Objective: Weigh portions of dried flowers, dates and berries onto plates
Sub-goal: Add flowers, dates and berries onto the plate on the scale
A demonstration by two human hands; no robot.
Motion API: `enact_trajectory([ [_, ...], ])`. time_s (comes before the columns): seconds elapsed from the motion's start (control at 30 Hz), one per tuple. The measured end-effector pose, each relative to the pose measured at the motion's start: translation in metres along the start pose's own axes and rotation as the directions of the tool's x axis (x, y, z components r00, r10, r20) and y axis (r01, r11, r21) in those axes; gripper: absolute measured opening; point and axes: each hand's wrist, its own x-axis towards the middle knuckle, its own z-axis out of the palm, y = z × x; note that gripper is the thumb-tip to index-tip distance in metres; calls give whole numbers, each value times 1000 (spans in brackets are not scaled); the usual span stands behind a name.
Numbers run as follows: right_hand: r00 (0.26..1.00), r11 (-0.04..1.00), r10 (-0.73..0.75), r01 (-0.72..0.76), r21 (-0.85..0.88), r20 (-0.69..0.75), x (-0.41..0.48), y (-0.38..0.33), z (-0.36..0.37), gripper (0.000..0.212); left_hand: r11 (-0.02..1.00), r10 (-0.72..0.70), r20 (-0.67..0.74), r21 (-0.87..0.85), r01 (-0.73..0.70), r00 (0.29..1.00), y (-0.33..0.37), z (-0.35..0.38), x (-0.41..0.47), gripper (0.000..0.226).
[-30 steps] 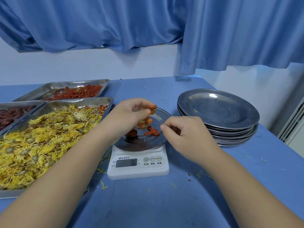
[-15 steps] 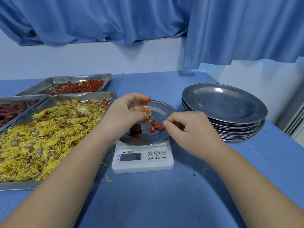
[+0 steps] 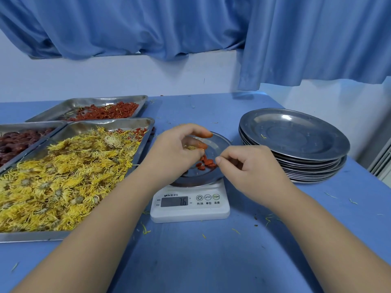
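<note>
A white digital scale (image 3: 190,210) reads 76 and carries a small steel plate (image 3: 220,142). Several red berries (image 3: 206,162) lie on the plate. My left hand (image 3: 175,153) hovers over the plate's left half, its curled fingers pinching a few orange-red berries and a bit of yellow flower. My right hand (image 3: 251,168) sits at the plate's right rim, fingers curled, and thumb and forefinger seem to pinch the rim. The plate's left part is hidden under my left hand.
To the left stand three steel trays: yellow dried flowers (image 3: 63,176), red berries (image 3: 105,112) behind them, dark dates (image 3: 14,142) at the far left. A stack of steel plates (image 3: 294,140) stands right of the scale. Loose petals dot the blue table (image 3: 201,261).
My left hand has sunk lower over the plate and now hides the dark date seen there earlier. The right hand stays at the rim. The scale still reads 76.
</note>
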Motion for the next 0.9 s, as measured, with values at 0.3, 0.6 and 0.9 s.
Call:
enact_trajectory([
  [0.3, 1000, 1000, 7, -7, -8, 6, 0, -1, 1, 19, 995, 12, -63, 101, -6, 998, 0, 3, -1, 26],
  [0.6, 985, 986, 162, -164, -33, -56, 1, 0, 4, 23, 974, -73, -83, -220, 53, 994, 6, -10, 2, 21],
  [0.9, 911, 908, 412, -409, -98, 17, 0, 4, 13, 22, 825, -200, -14, -541, 161, 980, 9, -60, 31, 17],
])
